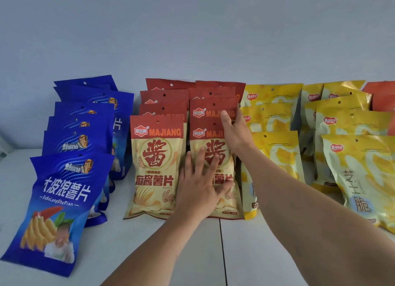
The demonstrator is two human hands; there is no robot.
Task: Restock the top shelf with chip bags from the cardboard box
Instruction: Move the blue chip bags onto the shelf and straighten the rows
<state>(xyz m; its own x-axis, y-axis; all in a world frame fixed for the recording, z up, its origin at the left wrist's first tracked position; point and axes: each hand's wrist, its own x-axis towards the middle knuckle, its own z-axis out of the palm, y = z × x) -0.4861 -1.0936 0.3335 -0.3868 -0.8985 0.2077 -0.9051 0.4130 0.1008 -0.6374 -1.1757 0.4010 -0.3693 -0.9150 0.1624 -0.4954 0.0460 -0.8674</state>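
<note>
Two columns of red-and-cream MAJIANG chip bags stand in the middle of the white top shelf (136,249). My left hand (198,185) presses flat, fingers straight, on the face of the front bag of the right column (199,133). My right hand (235,133) grips the upper right edge of that column; its thumb lies on the front of the bag behind (199,112) and its fingers are hidden behind the bags. The left column's front bag (156,168) stands untouched beside it. The cardboard box is not in view.
Blue chip bags (62,200) lean in rows at the left. Yellow bags (275,153) fill the right, with more yellow ones (363,174) further right and orange bags (382,97) at the far right back. A pale wall (192,39) rises behind.
</note>
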